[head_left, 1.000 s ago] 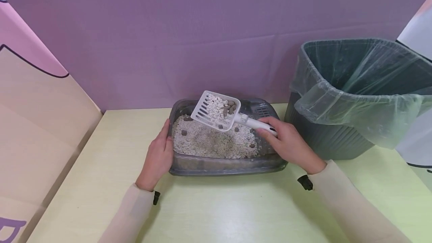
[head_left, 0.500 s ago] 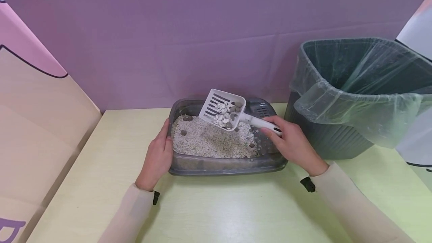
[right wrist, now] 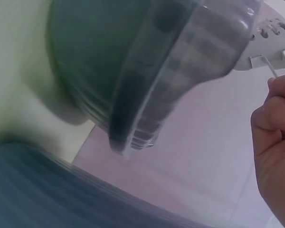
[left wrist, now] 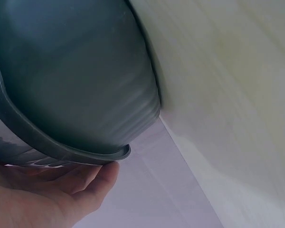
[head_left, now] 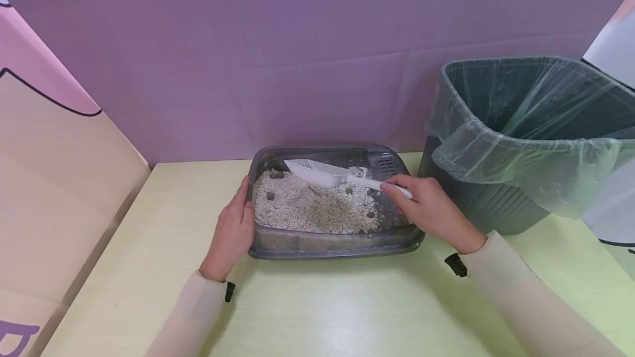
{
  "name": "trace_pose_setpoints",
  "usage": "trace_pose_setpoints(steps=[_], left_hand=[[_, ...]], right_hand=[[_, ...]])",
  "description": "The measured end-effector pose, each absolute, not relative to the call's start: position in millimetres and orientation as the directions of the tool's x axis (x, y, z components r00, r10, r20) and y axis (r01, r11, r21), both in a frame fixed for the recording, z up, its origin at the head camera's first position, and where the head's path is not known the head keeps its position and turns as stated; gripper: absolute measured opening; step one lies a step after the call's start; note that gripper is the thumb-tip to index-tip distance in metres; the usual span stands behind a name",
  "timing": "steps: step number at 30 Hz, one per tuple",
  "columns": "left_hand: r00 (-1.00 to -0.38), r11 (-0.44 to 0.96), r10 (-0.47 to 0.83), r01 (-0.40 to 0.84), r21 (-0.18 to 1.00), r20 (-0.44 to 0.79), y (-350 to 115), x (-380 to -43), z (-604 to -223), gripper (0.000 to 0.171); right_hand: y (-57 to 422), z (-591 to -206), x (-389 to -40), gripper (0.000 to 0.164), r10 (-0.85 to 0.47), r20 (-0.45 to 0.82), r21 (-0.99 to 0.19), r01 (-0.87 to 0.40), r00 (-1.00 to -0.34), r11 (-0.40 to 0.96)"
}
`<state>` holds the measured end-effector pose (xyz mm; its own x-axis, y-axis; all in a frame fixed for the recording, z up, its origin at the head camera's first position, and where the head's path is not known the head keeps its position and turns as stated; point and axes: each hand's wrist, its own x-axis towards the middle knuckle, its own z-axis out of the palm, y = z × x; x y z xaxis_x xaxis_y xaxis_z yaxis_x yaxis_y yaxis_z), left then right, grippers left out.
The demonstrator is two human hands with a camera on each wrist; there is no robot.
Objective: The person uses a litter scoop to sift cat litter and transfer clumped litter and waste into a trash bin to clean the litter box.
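Observation:
A grey litter box (head_left: 327,244) holds pale litter (head_left: 302,208) dotted with several dark brown clumps (head_left: 270,195). My right hand (head_left: 424,203) grips the handle of a white slotted litter scoop (head_left: 322,173). The scoop's bowl hangs over the litter, tilted so that its side faces the head view, and most of its inside is hidden. In the right wrist view the scoop (right wrist: 270,40) shows behind the box's rim. My left hand (head_left: 230,230) rests along the box's left end, with fingertips (left wrist: 111,168) against the rim in the left wrist view.
On the right stands a dark grey ribbed bin (head_left: 476,197) lined with a clear plastic bag (head_left: 536,169). A purple backdrop (head_left: 317,54) rises right behind the box. The pale table (head_left: 322,302) extends in front and to the left.
The scoop has rolled from showing its litter and clumps face-up to lying sideways, and sits lower. My right hand has turned with it. The left hand and the box stay put.

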<state>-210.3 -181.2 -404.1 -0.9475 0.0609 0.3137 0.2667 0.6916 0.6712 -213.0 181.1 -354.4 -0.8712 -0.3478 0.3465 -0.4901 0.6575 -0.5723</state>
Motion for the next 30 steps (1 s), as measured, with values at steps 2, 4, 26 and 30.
trace_pose_setpoints(steps=[2,4,26,30], left_hand=[[-0.947,0.692,0.06,0.267,0.671,0.315,-181,-210,-404,0.054],[-0.946,0.692,0.06,0.269,0.67,0.318,-181,-210,-404,0.054],[-0.94,0.696,0.059,0.281,0.661,0.337,-182,-211,-404,0.053],[-0.939,0.692,0.066,0.287,0.662,0.338,-182,-211,-406,0.053]], right_hand=[[180,-353,-212,0.025,-0.352,0.34,-0.573,-0.489,-0.872,0.658],[180,-352,-211,0.023,-0.356,0.36,-0.555,-0.505,-0.862,0.662],[176,-322,-188,0.027,-0.371,0.474,-0.447,-0.581,-0.798,0.68],[176,-305,-181,0.026,-0.375,0.507,-0.407,-0.599,-0.776,0.69]])
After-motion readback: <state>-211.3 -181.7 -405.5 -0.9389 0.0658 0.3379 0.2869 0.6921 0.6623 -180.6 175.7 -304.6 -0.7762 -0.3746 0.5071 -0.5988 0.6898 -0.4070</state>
